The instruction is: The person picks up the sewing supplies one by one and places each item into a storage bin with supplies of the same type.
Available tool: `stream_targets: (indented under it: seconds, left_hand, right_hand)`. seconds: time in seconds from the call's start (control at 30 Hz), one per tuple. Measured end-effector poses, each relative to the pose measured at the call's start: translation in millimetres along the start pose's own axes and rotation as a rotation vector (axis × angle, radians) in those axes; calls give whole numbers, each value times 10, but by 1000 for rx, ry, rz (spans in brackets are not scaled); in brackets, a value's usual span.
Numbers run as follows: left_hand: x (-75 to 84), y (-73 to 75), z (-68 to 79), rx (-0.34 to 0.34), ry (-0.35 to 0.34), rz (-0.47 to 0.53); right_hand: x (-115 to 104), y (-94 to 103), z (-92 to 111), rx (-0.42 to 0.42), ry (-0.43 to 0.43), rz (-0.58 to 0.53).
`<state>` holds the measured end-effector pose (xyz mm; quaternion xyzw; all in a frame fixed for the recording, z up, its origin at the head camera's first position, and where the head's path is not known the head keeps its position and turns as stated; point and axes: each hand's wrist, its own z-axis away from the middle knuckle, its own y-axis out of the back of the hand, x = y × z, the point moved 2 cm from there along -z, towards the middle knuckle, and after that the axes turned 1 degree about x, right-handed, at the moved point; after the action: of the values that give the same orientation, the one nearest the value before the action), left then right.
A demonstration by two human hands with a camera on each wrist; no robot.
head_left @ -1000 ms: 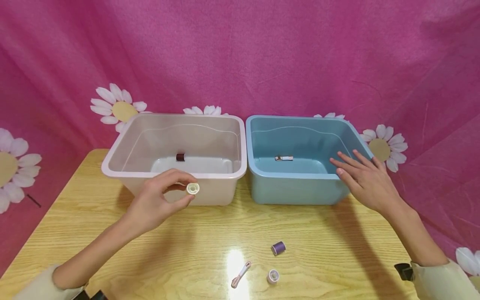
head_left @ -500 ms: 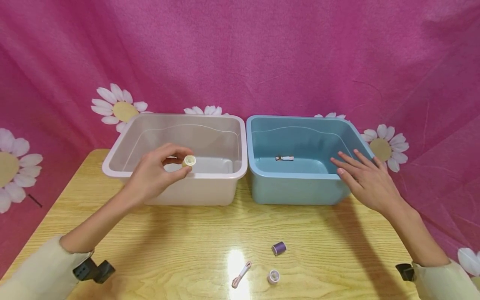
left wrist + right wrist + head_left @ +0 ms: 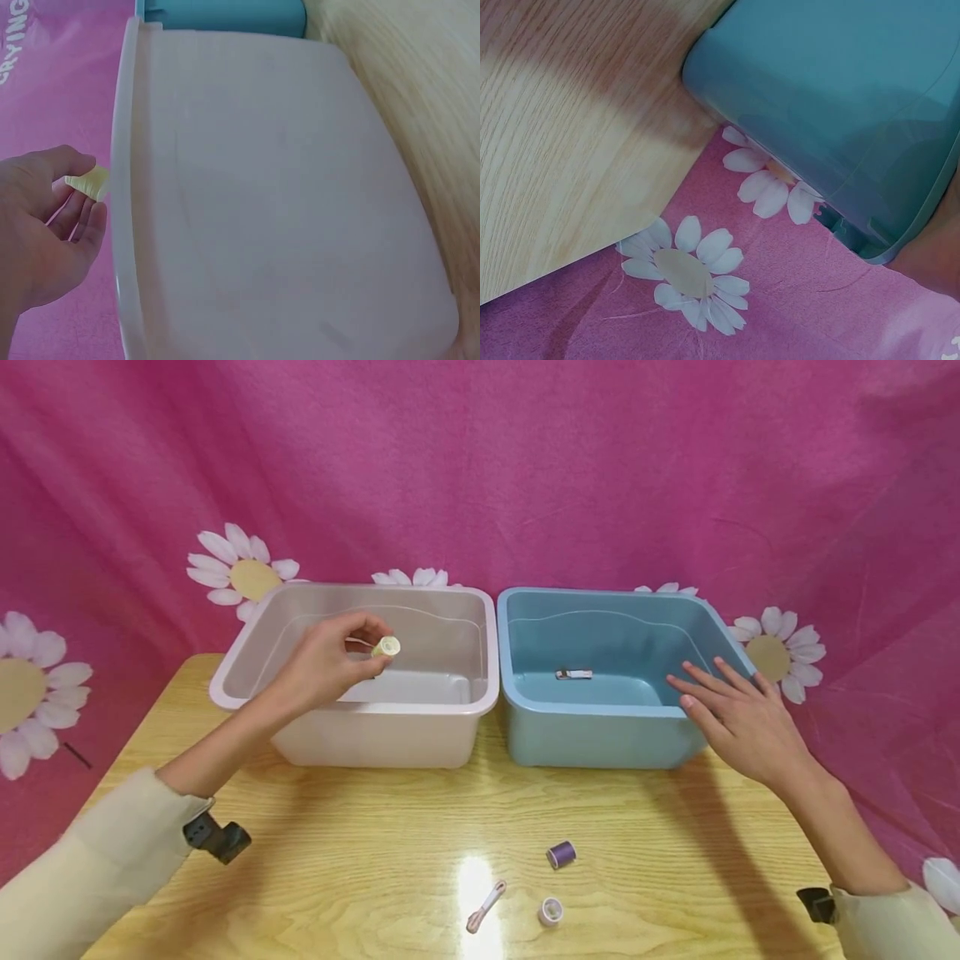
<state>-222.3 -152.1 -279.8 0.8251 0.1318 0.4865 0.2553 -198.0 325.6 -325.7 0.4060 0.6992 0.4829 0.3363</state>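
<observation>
My left hand (image 3: 330,660) pinches a pale yellow thread spool (image 3: 387,647) between thumb and fingers, above the light pinkish-grey bin (image 3: 390,735). In the left wrist view the same yellow spool (image 3: 91,182) shows beyond the bin's rim. My right hand (image 3: 750,727), fingers spread and straight, rests at the right front rim of the blue bin (image 3: 600,739). Inside the blue bin lies a small bundle of thread with a white band (image 3: 573,674). The right wrist view shows only a sliver of my hand at its right edge.
On the wooden table (image 3: 360,852) in front of the bins lie a purple thread spool (image 3: 561,855), a white spool (image 3: 551,911) and a pinkish thread bundle (image 3: 487,907). A pink cloth with daisies (image 3: 570,477) hangs behind the bins.
My left hand has moved forward and up with the yellow spool, from in front of the pinkish-grey bin to above it. It now hides the dark brown spool inside. My right hand stays put.
</observation>
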Motion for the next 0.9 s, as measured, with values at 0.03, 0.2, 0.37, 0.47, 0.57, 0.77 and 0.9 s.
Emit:
stream_targets:
  seconds: [0.03, 0.2, 0.37, 0.47, 0.57, 0.77, 0.9]
  left_hand:
    - [-14, 3, -21, -6, 7, -8]
    - [-90, 10, -116, -51, 53, -60]
    - [-156, 15, -205, -84, 80, -74]
    - [-182, 22, -259, -103, 89, -91]
    - [-204, 28, -305, -117, 104, -124]
    - [-275, 6, -384, -151, 103, -187]
    - [-340, -31, -449, -187, 93, -201]
  right_hand:
    - [0, 0, -1, 1, 1, -2]
    - [-6, 0, -2, 2, 0, -3]
    - [-13, 11, -5, 6, 3, 0]
    - [-14, 14, -6, 6, 4, 0]
    - [-14, 13, -5, 2, 3, -2]
    - [-9, 2, -1, -2, 1, -4]
    - [-3, -4, 1, 1, 0, -3]
